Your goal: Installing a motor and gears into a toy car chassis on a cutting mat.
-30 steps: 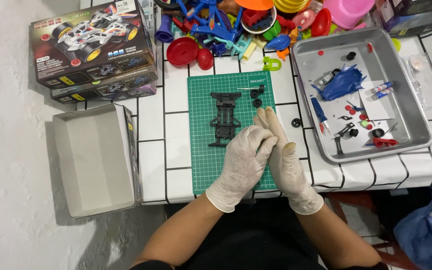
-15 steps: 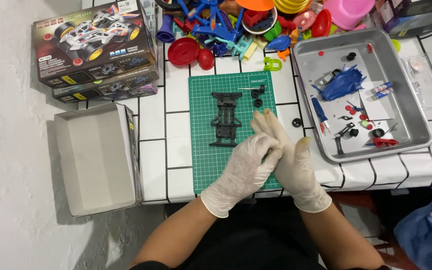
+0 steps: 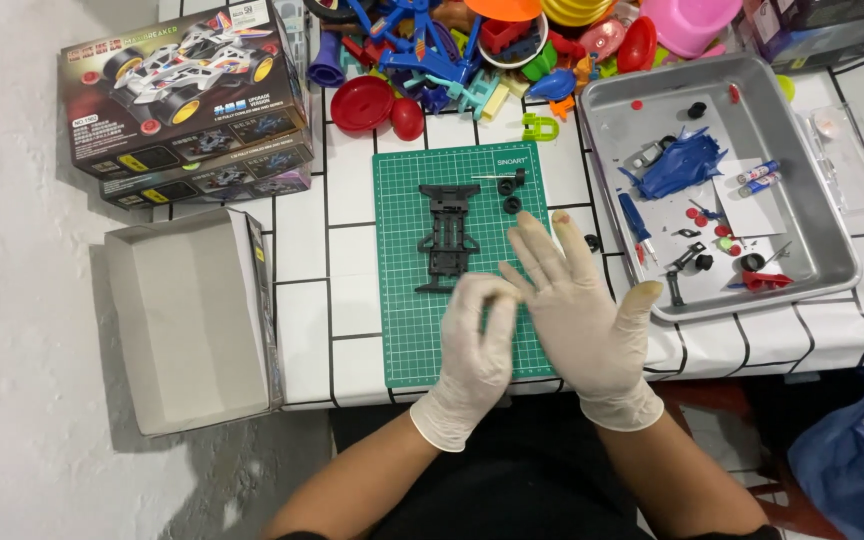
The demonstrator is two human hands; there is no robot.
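Observation:
Both of my hands wear white gloves and hover over the near right part of a green cutting mat (image 3: 402, 330). My right hand (image 3: 587, 315) is palm down with its fingers spread and holds nothing. My left hand (image 3: 474, 350) has its fingers curled, and their tips touch the inner edge of the right hand. A black toy car chassis (image 3: 449, 235) lies on the mat just beyond my hands. Two small black wheels (image 3: 512, 190) rest beside it at the mat's far right.
A metal tray (image 3: 752, 75) at right holds a blue car body (image 3: 677, 165), a screwdriver and small parts. A printed toy car box (image 3: 187, 95) and an open grey box (image 3: 192, 320) are at left. Colourful plastic toys (image 3: 492, 50) pile at the back.
My left hand has slid off the back of my right hand toward me and to the left. My right hand has opened out with its fingers spread.

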